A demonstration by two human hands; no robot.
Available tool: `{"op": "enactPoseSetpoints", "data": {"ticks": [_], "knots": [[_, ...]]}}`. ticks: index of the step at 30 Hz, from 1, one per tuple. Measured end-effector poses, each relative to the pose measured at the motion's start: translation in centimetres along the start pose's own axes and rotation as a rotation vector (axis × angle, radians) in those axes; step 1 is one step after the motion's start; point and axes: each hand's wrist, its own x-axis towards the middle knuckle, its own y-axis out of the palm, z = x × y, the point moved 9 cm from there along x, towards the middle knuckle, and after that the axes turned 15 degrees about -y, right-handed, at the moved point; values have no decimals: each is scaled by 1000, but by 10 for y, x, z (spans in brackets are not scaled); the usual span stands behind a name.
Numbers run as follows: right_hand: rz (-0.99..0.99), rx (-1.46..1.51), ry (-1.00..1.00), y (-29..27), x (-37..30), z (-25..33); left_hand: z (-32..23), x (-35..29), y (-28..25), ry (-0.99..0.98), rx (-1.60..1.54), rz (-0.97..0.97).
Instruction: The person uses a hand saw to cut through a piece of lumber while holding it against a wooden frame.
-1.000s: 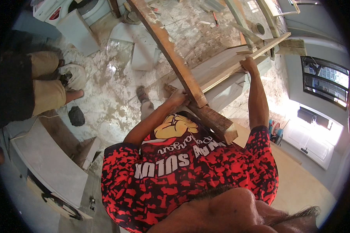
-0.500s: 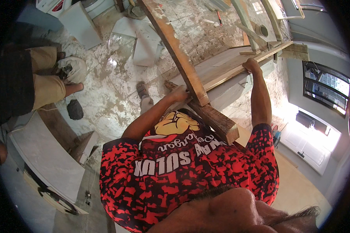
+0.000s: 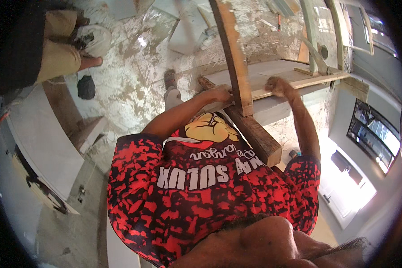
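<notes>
My left hand (image 3: 221, 93) is closed beside the upright-looking timber (image 3: 239, 67), its fingertips partly hidden against that timber. What it grips cannot be made out. Below it, a thick rough beam (image 3: 262, 142) slants across in front of my shirt, touching the timber's near end. My right hand (image 3: 278, 85) is curled shut over the near edge of a long pale plank (image 3: 308, 84), slightly blurred. Whether something small is inside its fingers does not show. The plank runs off to the right from behind the timber, with a wide grey board (image 3: 272, 70) along its far side.
At the upper left stands another person in khaki shorts (image 3: 60, 58), near a white bag (image 3: 94, 40) and a black lump (image 3: 86, 87). Pale sheets (image 3: 185, 35) lie on the stained floor. Green-grey posts (image 3: 310, 35) rise at the upper right. A large white panel (image 3: 42, 134) leans at left.
My right hand has shifted left along the plank towards the timber. My left hand stays beside the timber. The whole view has swung, so the surroundings sit differently in the picture.
</notes>
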Motion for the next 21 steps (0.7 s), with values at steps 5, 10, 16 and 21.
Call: {"op": "enactPoseSetpoints", "data": {"ticks": [5, 10, 16, 21], "knots": [[-124, 328, -123, 0, 10, 81, 5, 2, 5, -105, 150, 150], [-170, 101, -134, 2, 11, 85, 5, -13, 11, 34, 40, 214], [-281, 80, -211, 9, 17, 78, 1, -29, 22, 251, 188, -234], [-266, 116, -218, 0, 17, 83, 16, -18, 25, 354, 147, -349]]}}
